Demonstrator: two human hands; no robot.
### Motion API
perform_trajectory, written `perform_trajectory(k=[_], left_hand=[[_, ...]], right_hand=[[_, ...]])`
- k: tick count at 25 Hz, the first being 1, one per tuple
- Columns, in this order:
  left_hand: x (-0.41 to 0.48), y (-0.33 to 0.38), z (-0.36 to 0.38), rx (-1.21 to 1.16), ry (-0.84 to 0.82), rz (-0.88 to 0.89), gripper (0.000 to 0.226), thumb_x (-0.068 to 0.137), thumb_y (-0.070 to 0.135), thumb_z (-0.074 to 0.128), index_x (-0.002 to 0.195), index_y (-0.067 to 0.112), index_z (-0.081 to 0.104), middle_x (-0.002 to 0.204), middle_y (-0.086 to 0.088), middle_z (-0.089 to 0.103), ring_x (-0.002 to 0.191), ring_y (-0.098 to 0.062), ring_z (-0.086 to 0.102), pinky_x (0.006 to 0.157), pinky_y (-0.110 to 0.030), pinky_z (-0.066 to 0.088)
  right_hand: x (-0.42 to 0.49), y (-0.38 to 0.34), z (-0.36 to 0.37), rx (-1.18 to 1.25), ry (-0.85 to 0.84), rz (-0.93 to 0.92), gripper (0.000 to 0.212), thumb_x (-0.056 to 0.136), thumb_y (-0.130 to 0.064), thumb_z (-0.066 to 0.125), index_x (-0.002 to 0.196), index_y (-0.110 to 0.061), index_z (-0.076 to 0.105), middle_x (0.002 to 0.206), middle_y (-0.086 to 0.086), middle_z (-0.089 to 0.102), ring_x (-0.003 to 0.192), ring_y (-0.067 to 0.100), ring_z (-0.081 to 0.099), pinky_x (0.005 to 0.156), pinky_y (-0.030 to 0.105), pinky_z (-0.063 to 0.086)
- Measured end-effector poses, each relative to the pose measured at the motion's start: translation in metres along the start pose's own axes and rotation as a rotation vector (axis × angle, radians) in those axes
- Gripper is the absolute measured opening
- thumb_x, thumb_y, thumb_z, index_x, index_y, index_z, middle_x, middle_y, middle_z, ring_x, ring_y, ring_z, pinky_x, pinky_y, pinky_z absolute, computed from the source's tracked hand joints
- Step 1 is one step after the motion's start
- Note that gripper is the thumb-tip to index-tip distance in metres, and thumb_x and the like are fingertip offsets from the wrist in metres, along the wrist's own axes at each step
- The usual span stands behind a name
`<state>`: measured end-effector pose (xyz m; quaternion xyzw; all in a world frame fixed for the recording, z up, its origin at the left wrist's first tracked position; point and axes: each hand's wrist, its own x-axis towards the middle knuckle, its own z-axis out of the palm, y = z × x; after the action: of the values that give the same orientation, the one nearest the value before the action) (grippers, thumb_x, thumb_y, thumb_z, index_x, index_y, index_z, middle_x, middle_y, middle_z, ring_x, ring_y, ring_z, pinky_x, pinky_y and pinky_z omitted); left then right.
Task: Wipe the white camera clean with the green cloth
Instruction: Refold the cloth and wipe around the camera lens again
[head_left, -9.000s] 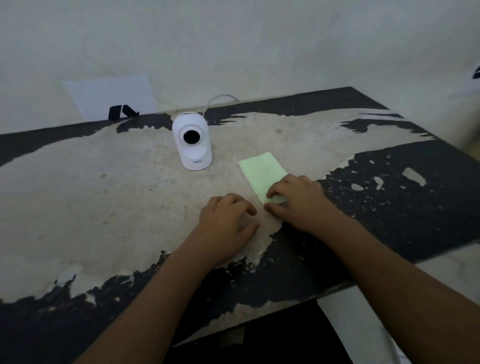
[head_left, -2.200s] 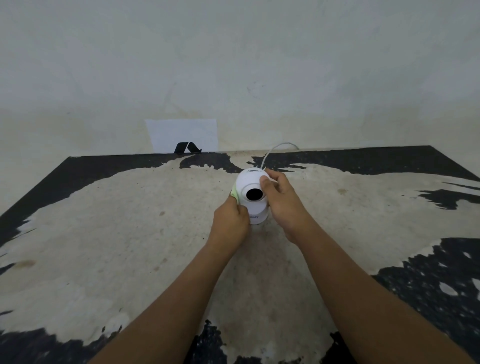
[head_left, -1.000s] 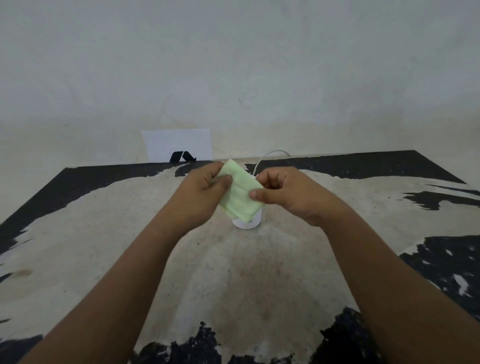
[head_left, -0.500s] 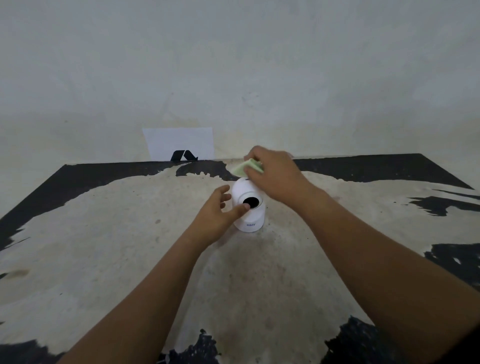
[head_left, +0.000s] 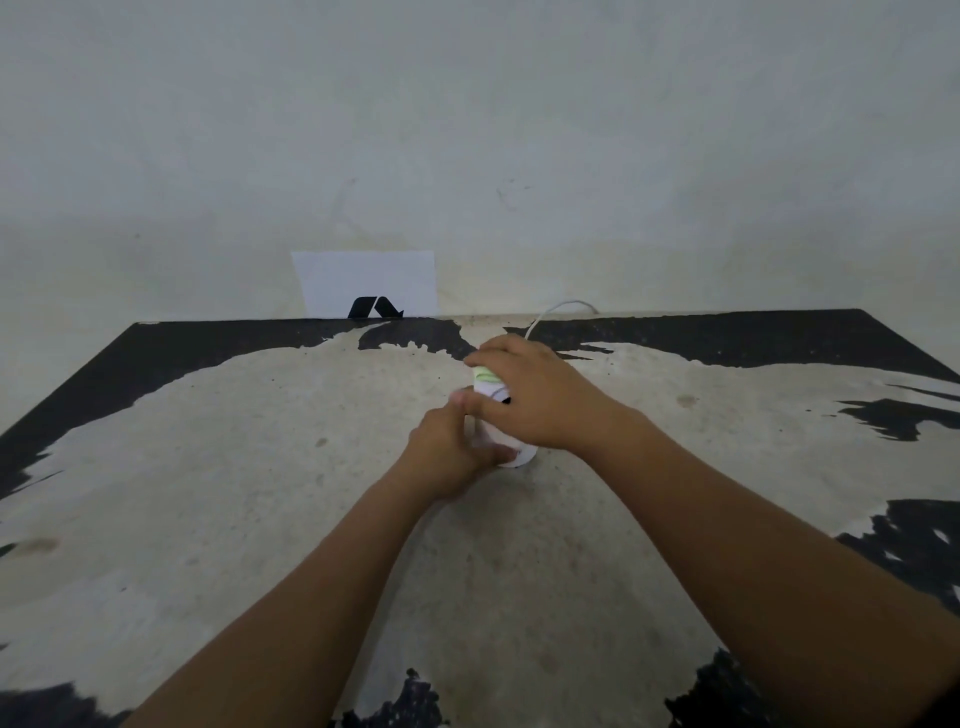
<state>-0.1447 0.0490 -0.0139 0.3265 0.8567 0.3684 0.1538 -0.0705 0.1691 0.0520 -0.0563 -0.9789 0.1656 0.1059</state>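
1. Overhead, a pale plaster wall (head_left: 519, 130) fills the upper frame.
2. Counter (head_left: 208, 519): worn, cream patch in the middle, black paint left at the edges.
3. Paper (head_left: 363, 278) with a black mark leans on the wall at the counter's far edge.
4. Right hand (head_left: 540, 400) lies over the camera top, fingers (head_left: 480, 406) clenched on the cloth and wrapped down the front.
5. Left hand (head_left: 447, 457) is at the camera's lower left side, fingers curled against the base; a firm grasp cannot be confirmed.
6. Camera (head_left: 511, 447): white, upright, mid-counter, mostly hidden by both hands.
7. Cable (head_left: 556, 306) arcs from behind the camera to the far edge.
8. Cloth (head_left: 484, 372): green, bunched under the right hand, touching the camera top.
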Motion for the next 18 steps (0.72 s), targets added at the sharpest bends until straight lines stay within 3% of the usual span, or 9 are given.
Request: perform_trajectory(k=[2,4,7,10,13,15,18], left_hand=[[0.002,0.000,0.000,0.057,0.004,-0.011,0.093,0.052,0.066,0.066,0.133,0.031,0.036,0.120,-0.002,0.063,0.107,-0.023,0.058,0.091,-0.044,0.050],[0.003,-0.002,0.000,0.063,0.003,-0.003,0.091,0.054,0.066,0.065,0.133,0.033,0.036,0.124,-0.001,0.062,0.112,-0.025,0.055,0.094,-0.049,0.047],[0.001,-0.001,-0.002,0.086,0.023,0.033,0.085,0.061,0.058,0.069,0.134,0.028,0.039,0.122,-0.004,0.063,0.112,-0.028,0.054,0.095,-0.051,0.045],[0.001,0.001,-0.005,0.115,0.012,0.049,0.068,0.070,0.047,0.070,0.128,0.024,0.043,0.114,-0.007,0.063,0.105,-0.031,0.054,0.092,-0.049,0.045],[0.004,0.004,-0.007,0.183,-0.008,0.052,0.061,0.069,0.050,0.061,0.123,0.027,0.044,0.115,-0.005,0.062,0.105,-0.031,0.055,0.093,-0.049,0.045],[0.004,0.004,-0.007,0.174,-0.012,0.031,0.071,0.062,0.057,0.061,0.124,0.028,0.044,0.117,-0.004,0.061,0.109,-0.030,0.055,0.094,-0.049,0.044],[0.002,0.004,-0.007,0.106,-0.033,0.009,0.085,0.062,0.056,0.070,0.135,0.027,0.039,0.125,-0.005,0.060,0.117,-0.029,0.053,0.098,-0.049,0.041]], right_hand=[[0.005,0.000,-0.002,0.211,0.025,0.122,0.057,0.087,-0.065,0.040,0.124,-0.024,0.055,0.127,0.002,0.055,0.115,0.021,0.052,0.090,0.036,0.041],[0.004,0.004,0.002,0.415,0.077,0.239,0.054,0.090,-0.061,0.037,0.123,-0.021,0.053,0.121,0.005,0.060,0.108,0.022,0.056,0.083,0.034,0.043],[-0.015,0.004,0.018,0.500,0.154,0.284,0.063,0.090,-0.057,0.042,0.142,-0.024,0.034,0.146,0.005,0.041,0.127,0.022,0.044,0.098,0.032,0.037],[-0.032,-0.006,0.026,0.314,0.234,0.158,0.069,0.087,-0.058,0.046,0.145,-0.024,0.032,0.156,0.000,0.025,0.142,0.020,0.024,0.114,0.037,0.021],[-0.021,-0.014,0.016,-0.082,0.186,0.032,0.075,0.081,-0.069,0.030,0.140,-0.024,0.043,0.152,0.000,0.035,0.142,0.023,0.024,0.119,0.048,0.007],[-0.004,-0.013,0.010,-0.164,0.078,0.008,0.070,0.084,-0.068,0.034,0.136,-0.023,0.048,0.146,0.001,0.043,0.136,0.025,0.032,0.115,0.045,0.016],[0.014,-0.002,0.000,0.133,-0.006,0.165,0.064,0.085,-0.071,0.034,0.120,-0.024,0.059,0.125,0.003,0.058,0.115,0.024,0.052,0.091,0.038,0.040]])
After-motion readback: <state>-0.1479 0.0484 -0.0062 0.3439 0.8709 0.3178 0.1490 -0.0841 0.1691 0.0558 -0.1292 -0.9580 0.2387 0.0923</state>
